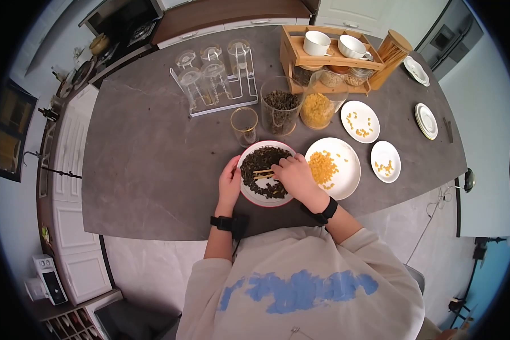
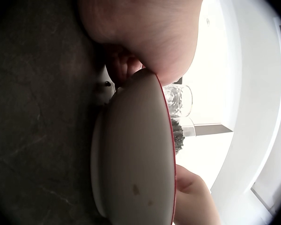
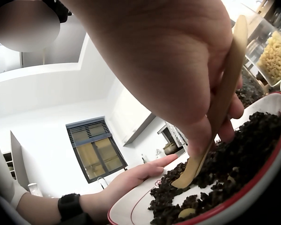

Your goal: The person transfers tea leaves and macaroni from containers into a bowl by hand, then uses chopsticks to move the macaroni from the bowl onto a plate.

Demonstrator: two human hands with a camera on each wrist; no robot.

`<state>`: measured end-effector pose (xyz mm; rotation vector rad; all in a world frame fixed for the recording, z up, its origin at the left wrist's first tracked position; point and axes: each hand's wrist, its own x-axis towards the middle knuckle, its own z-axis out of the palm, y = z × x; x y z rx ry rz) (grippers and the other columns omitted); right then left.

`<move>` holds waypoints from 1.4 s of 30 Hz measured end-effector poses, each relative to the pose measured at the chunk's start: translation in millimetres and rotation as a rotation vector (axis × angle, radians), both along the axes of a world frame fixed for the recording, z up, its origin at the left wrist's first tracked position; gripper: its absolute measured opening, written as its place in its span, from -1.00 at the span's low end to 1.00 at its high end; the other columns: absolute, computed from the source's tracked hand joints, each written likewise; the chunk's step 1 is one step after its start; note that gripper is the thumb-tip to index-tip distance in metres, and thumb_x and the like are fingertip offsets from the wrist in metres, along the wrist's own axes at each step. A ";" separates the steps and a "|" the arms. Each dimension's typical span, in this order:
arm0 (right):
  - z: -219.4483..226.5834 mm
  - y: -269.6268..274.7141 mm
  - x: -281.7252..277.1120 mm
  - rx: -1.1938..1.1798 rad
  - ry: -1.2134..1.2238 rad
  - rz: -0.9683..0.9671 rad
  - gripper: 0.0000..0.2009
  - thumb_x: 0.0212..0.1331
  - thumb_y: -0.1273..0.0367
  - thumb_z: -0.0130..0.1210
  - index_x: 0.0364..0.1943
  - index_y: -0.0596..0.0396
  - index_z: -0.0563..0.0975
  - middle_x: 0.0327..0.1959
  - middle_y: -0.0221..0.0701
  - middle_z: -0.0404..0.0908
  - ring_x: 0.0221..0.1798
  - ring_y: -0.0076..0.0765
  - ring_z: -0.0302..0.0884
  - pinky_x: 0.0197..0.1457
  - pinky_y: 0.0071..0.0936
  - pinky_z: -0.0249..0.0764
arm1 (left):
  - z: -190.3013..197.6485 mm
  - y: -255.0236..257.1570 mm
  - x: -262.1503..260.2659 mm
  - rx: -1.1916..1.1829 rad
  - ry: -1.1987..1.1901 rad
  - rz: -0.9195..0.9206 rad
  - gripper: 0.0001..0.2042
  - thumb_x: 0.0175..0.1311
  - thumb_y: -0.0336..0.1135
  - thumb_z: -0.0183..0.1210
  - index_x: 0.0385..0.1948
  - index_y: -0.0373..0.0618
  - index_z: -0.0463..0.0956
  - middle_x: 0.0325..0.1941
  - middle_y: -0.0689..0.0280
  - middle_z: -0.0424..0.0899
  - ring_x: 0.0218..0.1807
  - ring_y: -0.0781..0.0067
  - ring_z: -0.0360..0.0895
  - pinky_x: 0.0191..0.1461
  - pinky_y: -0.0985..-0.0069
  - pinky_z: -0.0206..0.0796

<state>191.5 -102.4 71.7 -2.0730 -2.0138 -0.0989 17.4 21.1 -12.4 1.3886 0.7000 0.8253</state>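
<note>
A white bowl with a red rim stands near the table's front edge, filled with dark, crumbly dried leaves. At its left side, my left hand grips the rim; the left wrist view shows the palm close against the bowl's outer wall. My right hand pinches wooden tweezers over the bowl, their tips down among the leaves. A few yellowish pieces lie in the bowl by the tips. Just right of it, a white plate bears a heap of small yellow pieces.
Behind the bowl stand a gold-rimmed glass, a jar of dark leaves and a jar of yellow pieces. Two smaller plates with yellow bits sit right. Farther back are a glass rack and a wooden shelf with cups.
</note>
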 end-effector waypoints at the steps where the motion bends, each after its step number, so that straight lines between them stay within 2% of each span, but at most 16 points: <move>1: 0.7 -0.8 -0.9 0.006 -0.006 0.004 -0.87 -0.01 0.26 0.16 -0.38 -0.08 0.57 -0.46 -0.48 0.50 -0.27 -0.37 0.50 -0.04 -0.37 0.28 | 0.5 0.1 -0.1 0.002 0.006 0.001 -0.66 0.35 -0.54 -0.12 0.15 -0.34 0.32 0.12 0.20 0.50 0.13 0.47 0.42 0.23 0.56 0.21; 6: -1.4 -3.5 -7.5 0.027 -0.022 0.016 -0.84 -0.02 0.27 0.17 -0.33 -0.07 0.58 -0.44 -0.47 0.50 -0.26 -0.37 0.49 -0.05 -0.38 0.28 | 4.6 -0.8 -1.0 -0.022 -0.004 -0.007 -0.65 0.33 -0.55 -0.12 0.15 -0.34 0.32 0.12 0.21 0.50 0.13 0.47 0.42 0.23 0.56 0.21; 9: -2.9 -5.4 -10.4 0.019 -0.014 0.029 -0.85 -0.01 0.29 0.12 -0.34 -0.05 0.59 -0.43 -0.47 0.50 -0.24 -0.38 0.49 0.02 -0.37 0.27 | 3.3 -0.2 -0.2 -0.012 -0.008 0.002 -0.65 0.32 -0.56 -0.12 0.14 -0.34 0.32 0.12 0.21 0.50 0.12 0.48 0.43 0.23 0.56 0.22; 12: 0.1 -7.8 -11.9 0.009 -0.020 0.030 -0.81 -0.02 0.30 0.16 -0.28 -0.06 0.58 -0.43 -0.47 0.50 -0.26 -0.38 0.48 -0.04 -0.38 0.26 | 4.7 -1.2 0.0 -0.013 -0.005 0.004 -0.65 0.32 -0.56 -0.12 0.14 -0.35 0.32 0.11 0.21 0.50 0.12 0.48 0.43 0.22 0.56 0.22; 15: 3.1 -9.8 -13.3 -0.030 -0.018 0.041 -0.80 -0.02 0.30 0.16 -0.26 -0.06 0.58 -0.43 -0.47 0.50 -0.25 -0.38 0.48 -0.02 -0.37 0.26 | 7.4 -1.6 -0.5 -0.016 0.001 0.000 -0.65 0.32 -0.56 -0.12 0.14 -0.35 0.33 0.11 0.21 0.50 0.12 0.48 0.43 0.22 0.56 0.22; 18: 3.3 -9.6 -16.5 0.038 -0.019 0.056 -0.79 -0.02 0.29 0.17 -0.25 -0.05 0.58 -0.41 -0.47 0.50 -0.24 -0.38 0.49 -0.02 -0.37 0.26 | 9.5 -1.8 -0.5 -0.020 0.015 -0.001 -0.65 0.32 -0.57 -0.12 0.14 -0.35 0.33 0.11 0.21 0.50 0.12 0.48 0.43 0.22 0.56 0.22; 30: 2.3 -20.1 -11.0 -0.102 -0.012 -0.011 -0.78 -0.01 0.28 0.18 -0.24 -0.06 0.58 -0.42 -0.47 0.50 -0.23 -0.35 0.49 0.01 -0.35 0.27 | 3.0 -1.1 -0.6 -0.007 0.013 0.012 -0.68 0.35 -0.53 -0.10 0.12 -0.34 0.35 0.09 0.22 0.52 0.11 0.48 0.43 0.21 0.56 0.22; 33: -1.8 -24.3 -5.8 0.026 -0.019 -0.033 -0.89 -0.04 0.31 0.14 -0.42 -0.04 0.55 -0.48 -0.47 0.47 -0.28 -0.38 0.47 -0.05 -0.37 0.29 | 3.1 -0.4 0.0 -0.012 0.010 0.011 -0.68 0.34 -0.53 -0.10 0.12 -0.34 0.35 0.09 0.22 0.52 0.11 0.48 0.43 0.22 0.56 0.21; 39: 3.3 -21.8 -8.1 0.060 -0.043 -0.010 -0.88 -0.05 0.32 0.13 -0.39 -0.05 0.58 -0.48 -0.48 0.48 -0.28 -0.39 0.48 -0.04 -0.39 0.29 | 4.5 -0.7 0.3 -0.020 -0.011 0.004 -0.68 0.35 -0.53 -0.10 0.12 -0.34 0.34 0.09 0.22 0.52 0.12 0.48 0.43 0.23 0.56 0.21; 42: 0.8 -19.0 -11.0 -0.014 -0.014 0.000 -0.82 -0.03 0.29 0.18 -0.30 -0.08 0.59 -0.46 -0.49 0.49 -0.28 -0.39 0.49 -0.03 -0.40 0.27 | 2.1 0.0 0.4 -0.026 -0.020 -0.001 -0.68 0.35 -0.53 -0.10 0.13 -0.34 0.34 0.09 0.21 0.52 0.12 0.48 0.43 0.22 0.56 0.21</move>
